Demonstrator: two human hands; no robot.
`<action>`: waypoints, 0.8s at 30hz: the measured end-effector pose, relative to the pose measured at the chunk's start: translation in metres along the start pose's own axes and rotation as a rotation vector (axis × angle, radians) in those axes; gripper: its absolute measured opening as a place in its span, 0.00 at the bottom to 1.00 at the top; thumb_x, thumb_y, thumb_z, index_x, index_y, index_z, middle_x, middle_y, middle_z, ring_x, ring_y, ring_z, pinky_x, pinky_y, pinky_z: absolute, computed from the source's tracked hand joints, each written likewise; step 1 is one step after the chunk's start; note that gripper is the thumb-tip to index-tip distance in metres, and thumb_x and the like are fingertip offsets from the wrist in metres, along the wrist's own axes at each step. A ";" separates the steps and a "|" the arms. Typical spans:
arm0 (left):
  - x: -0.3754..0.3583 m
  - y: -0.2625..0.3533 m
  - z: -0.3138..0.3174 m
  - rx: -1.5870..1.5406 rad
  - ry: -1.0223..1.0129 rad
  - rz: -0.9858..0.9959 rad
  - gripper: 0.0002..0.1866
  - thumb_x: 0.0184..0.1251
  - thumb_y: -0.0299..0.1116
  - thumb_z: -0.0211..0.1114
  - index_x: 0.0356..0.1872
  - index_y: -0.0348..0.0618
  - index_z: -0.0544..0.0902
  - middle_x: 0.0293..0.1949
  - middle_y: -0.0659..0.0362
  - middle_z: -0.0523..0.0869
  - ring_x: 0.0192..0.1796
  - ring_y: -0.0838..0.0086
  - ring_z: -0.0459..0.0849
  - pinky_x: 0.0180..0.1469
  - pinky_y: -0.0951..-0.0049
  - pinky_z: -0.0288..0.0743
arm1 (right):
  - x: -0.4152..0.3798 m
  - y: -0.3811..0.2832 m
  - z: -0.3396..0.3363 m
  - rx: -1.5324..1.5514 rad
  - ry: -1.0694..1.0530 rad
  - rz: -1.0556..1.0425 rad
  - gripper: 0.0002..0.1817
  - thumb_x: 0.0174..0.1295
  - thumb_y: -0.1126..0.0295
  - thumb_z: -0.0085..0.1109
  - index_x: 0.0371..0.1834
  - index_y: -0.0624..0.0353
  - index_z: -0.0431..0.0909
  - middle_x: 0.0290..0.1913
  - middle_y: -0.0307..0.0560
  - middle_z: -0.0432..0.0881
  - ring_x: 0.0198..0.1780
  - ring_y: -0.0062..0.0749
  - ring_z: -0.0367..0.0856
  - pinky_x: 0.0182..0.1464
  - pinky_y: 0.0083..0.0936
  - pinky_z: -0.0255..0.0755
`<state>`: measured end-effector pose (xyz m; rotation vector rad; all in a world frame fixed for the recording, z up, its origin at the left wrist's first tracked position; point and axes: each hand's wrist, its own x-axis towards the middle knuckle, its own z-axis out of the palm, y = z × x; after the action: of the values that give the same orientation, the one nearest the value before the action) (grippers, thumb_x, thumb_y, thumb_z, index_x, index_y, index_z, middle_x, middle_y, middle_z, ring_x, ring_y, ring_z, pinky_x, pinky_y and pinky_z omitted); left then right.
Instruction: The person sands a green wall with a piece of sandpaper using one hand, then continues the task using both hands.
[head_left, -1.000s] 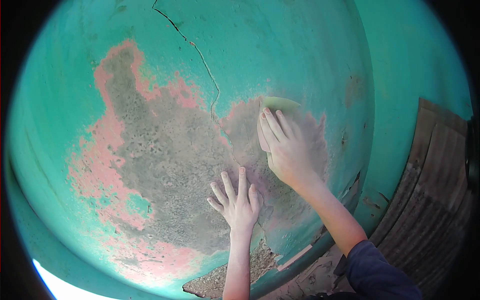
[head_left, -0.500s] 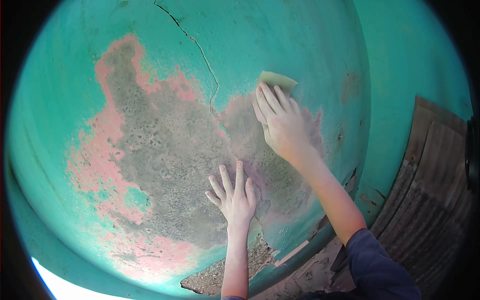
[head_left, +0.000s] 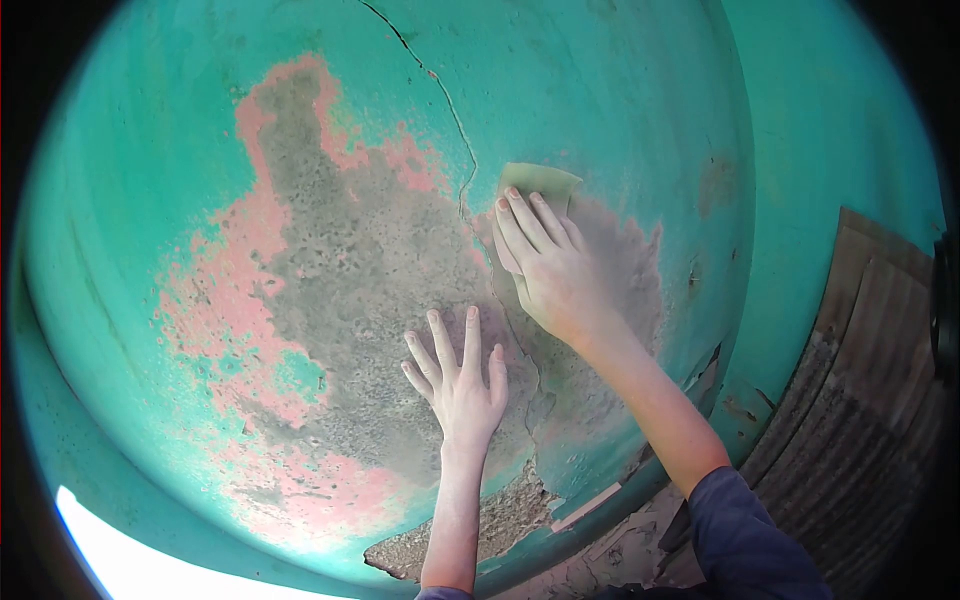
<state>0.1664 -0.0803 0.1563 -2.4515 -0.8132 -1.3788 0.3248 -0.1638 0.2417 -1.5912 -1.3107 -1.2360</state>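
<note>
My right hand point(head_left: 562, 275) presses a pale greenish sheet of sandpaper point(head_left: 545, 182) flat on the wall, its fingers laid over the sheet just right of a long crack point(head_left: 462, 140). The sheet's top edge sticks out past the fingertips. Lower and to the left, my left hand point(head_left: 464, 395) rests with fingers spread on the grey worn patch point(head_left: 360, 270); nothing is in it. Both hands look dusted with pale powder. Pink underlayer point(head_left: 215, 300) rims the grey patch, and green paint point(head_left: 150, 160) surrounds it.
Below my left hand, a broken area point(head_left: 490, 525) exposes rough material. Chipped pieces point(head_left: 620, 555) lie along the wall's lower edge. At right, corrugated brown sheets point(head_left: 860, 370) lean by a second green surface point(head_left: 800, 130). Bright light point(head_left: 120, 555) shows at lower left.
My right hand and the sandpaper have moved left and slightly down, closer to the crack. My left hand sits a little further left of the crack. The view has shifted slightly.
</note>
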 end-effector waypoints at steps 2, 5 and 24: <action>0.003 -0.007 -0.005 0.031 -0.012 0.006 0.31 0.78 0.52 0.54 0.80 0.67 0.65 0.84 0.47 0.49 0.82 0.33 0.39 0.75 0.24 0.34 | -0.014 -0.006 0.003 -0.002 -0.012 0.019 0.35 0.64 0.73 0.55 0.78 0.60 0.65 0.79 0.49 0.65 0.77 0.50 0.64 0.73 0.53 0.60; 0.002 -0.016 -0.001 0.065 -0.020 0.023 0.31 0.78 0.52 0.54 0.80 0.68 0.64 0.84 0.48 0.49 0.82 0.33 0.40 0.75 0.24 0.35 | -0.016 -0.016 0.003 -0.032 -0.078 0.051 0.34 0.65 0.73 0.53 0.78 0.59 0.64 0.80 0.48 0.63 0.78 0.50 0.63 0.74 0.58 0.57; 0.000 -0.025 0.008 0.047 -0.027 0.109 0.33 0.78 0.54 0.54 0.81 0.72 0.61 0.84 0.53 0.51 0.84 0.41 0.41 0.74 0.22 0.37 | -0.051 -0.039 0.011 -0.090 -0.149 0.097 0.35 0.68 0.70 0.51 0.80 0.57 0.61 0.82 0.49 0.60 0.79 0.51 0.63 0.74 0.56 0.59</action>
<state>0.1584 -0.0562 0.1495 -2.4446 -0.6979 -1.2769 0.2882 -0.1597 0.1877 -1.8185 -1.2678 -1.1500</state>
